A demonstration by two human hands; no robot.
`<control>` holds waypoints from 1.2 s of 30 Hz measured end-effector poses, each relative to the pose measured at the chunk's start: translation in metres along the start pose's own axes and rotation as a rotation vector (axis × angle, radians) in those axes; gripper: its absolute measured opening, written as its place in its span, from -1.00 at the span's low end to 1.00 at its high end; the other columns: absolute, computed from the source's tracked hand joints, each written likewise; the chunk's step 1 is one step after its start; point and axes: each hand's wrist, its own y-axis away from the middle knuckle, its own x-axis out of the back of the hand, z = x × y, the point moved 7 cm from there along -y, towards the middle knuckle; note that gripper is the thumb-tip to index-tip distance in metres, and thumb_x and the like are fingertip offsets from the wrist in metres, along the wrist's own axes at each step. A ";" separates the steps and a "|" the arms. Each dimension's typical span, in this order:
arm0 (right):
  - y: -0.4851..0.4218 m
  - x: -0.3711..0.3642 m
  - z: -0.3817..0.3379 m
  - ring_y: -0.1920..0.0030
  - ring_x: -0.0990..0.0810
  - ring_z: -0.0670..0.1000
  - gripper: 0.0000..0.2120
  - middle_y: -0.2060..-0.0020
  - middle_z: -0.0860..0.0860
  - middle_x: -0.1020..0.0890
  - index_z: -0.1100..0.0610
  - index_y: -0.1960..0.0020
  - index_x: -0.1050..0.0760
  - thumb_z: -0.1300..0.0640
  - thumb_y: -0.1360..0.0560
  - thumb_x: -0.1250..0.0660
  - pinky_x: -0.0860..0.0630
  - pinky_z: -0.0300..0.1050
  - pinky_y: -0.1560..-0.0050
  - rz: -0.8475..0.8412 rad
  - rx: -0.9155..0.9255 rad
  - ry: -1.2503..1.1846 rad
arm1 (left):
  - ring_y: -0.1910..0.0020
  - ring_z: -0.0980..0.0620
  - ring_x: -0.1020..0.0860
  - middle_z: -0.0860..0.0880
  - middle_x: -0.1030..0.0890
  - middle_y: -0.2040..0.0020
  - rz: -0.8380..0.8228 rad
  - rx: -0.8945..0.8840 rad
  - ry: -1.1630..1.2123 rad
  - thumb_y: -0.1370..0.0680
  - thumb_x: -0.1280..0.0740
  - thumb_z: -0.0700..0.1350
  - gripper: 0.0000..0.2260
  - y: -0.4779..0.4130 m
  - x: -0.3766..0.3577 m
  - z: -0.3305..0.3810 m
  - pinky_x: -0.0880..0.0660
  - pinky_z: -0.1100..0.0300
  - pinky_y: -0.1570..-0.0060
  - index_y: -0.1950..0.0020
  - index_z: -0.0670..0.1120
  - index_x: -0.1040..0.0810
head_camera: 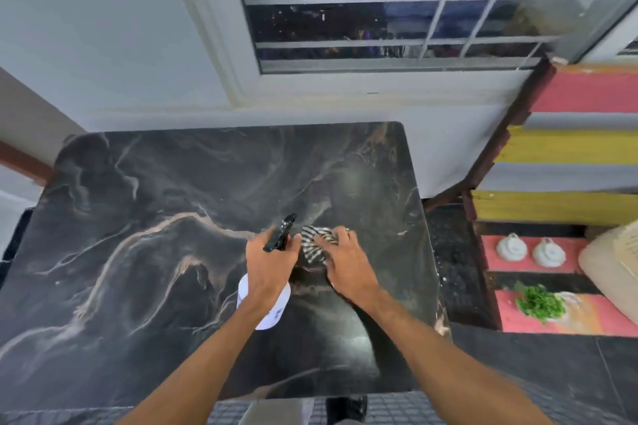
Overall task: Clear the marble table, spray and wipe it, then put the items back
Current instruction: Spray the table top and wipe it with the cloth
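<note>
Bottle (pixel 264 304): light, slick plastic, left hand (pixel 271 264) gripped its neck | cloth (pixel 316 243): soft, bunched, right hand (pixel 345 264) fingers pressed it flat on table (pixel 138 217)

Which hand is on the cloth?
The right hand, pressing the striped cloth on the table; the left hand holds the spray bottle.

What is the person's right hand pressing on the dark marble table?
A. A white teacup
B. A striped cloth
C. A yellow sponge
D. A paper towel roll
B: the right hand lies flat on a black-and-white striped cloth bunched on the marble table, while the left hand holds a spray bottle beside it.
</note>
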 end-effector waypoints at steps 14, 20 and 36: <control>-0.132 -0.012 -0.033 -0.19 -0.39 0.17 -0.51 -0.22 0.13 -0.40 -0.01 -0.42 -0.47 0.27 -0.51 -0.28 -0.48 0.06 -0.28 0.050 -0.130 0.021 | 0.39 0.10 -0.40 -0.15 -0.52 0.36 0.019 -0.068 0.081 -0.55 -0.51 -0.12 -0.71 -0.106 0.067 0.025 -0.37 0.31 0.31 0.28 -0.15 -0.49; -0.160 -0.017 -0.069 -0.23 -0.39 0.12 -0.43 -0.22 0.10 -0.41 -0.06 -0.46 -0.43 0.35 -0.53 -0.29 -0.48 0.01 -0.32 -0.025 -0.021 0.001 | 0.38 0.06 -0.36 -0.22 -0.50 0.35 0.063 -0.072 0.049 -0.54 -0.51 -0.18 -0.70 -0.117 0.076 0.037 -0.34 0.19 0.31 0.28 -0.22 -0.47; -0.253 0.081 0.129 -0.33 -0.36 0.30 -0.42 -0.41 0.25 -0.31 -0.02 -0.54 -0.33 0.22 -0.55 -0.29 -0.32 0.07 -0.43 0.072 -0.291 0.143 | 0.45 0.15 -0.35 0.13 -0.44 0.48 0.139 -0.190 -0.031 -0.55 -0.53 -0.16 -0.62 -0.125 0.018 0.061 -0.34 0.37 0.35 0.38 0.03 -0.45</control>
